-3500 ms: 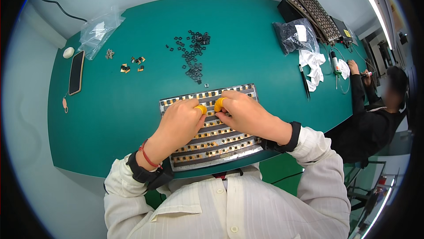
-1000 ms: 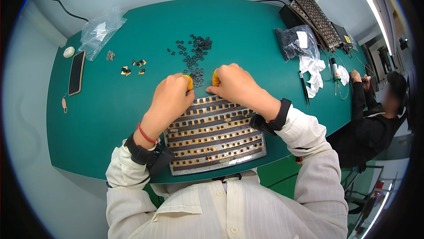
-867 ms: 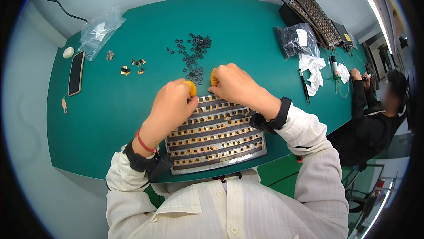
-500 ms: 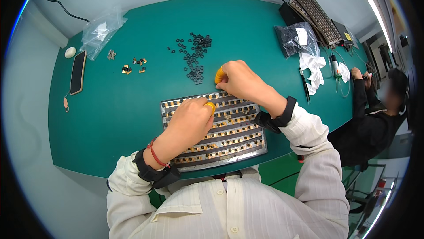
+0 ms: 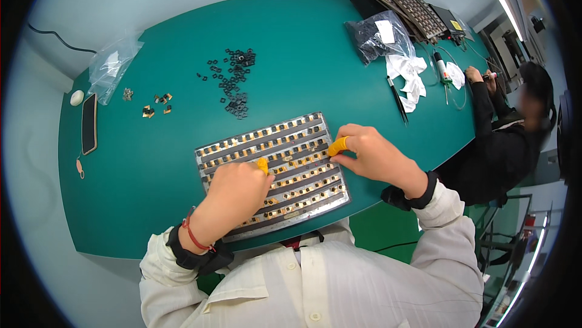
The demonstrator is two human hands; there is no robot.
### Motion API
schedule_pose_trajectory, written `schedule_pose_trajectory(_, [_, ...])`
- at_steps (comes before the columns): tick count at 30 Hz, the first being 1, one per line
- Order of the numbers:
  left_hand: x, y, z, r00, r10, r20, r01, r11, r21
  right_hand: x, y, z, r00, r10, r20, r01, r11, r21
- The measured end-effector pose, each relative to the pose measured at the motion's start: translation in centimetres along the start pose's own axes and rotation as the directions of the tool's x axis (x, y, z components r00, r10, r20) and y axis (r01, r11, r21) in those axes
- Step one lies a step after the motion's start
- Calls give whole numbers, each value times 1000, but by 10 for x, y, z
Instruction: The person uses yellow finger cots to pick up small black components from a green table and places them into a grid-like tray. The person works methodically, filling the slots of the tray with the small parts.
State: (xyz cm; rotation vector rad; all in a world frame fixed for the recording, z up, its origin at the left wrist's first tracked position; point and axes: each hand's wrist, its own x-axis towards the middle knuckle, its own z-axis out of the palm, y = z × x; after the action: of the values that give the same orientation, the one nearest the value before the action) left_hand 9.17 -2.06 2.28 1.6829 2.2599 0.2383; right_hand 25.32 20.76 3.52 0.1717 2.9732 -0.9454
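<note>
A metal tray (image 5: 287, 221) with rows of small black-and-gold parts lies in front of me on the green table. Over its left-middle part is my left hand (image 5: 237, 187), fingers curled down and a yellow cover on one fingertip. Its fingertips are partly hidden, and anything in them cannot be made out. My right hand (image 5: 377, 155) is at the tray's right edge. Thumb and yellow-covered index finger come together there in a pinch; whatever they hold is too small to name. Beyond the tray lies a scattered pile of small black square pieces (image 5: 237, 79).
To the left are loose gold-and-black parts (image 5: 162, 99), a phone (image 5: 89, 124) and a clear plastic bag (image 5: 113, 68). At right lie tweezers (image 5: 397, 99), white tissue (image 5: 409, 76), a bag of black pieces (image 5: 379, 36) and stacked trays (image 5: 405, 3). A co-worker (image 5: 497, 140) sits at the right.
My right hand has moved from the tray's far edge toward me, to its right edge. The left hand stays over the tray. The whole view has shifted and turned slightly.
</note>
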Motion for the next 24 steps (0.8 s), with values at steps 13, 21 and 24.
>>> schedule_pose_trajectory(13, [10, -22, -16, 1000, -10, -19, 5, 974, -225, -7, -8, 26, 991, 35, -130, -50, 993, -112])
schedule_pose_trajectory(21, [34, -80, -16, 893, -398, -208, 277, 853, -443, 8, -12, 3, 955, 272, 116, -279, 959, 50])
schedule_pose_trajectory(24, [47, -77, -5, 877, -381, -294, 256, 886, -386, 15, -12, -5, 959, 229, 169, -221, 973, -62])
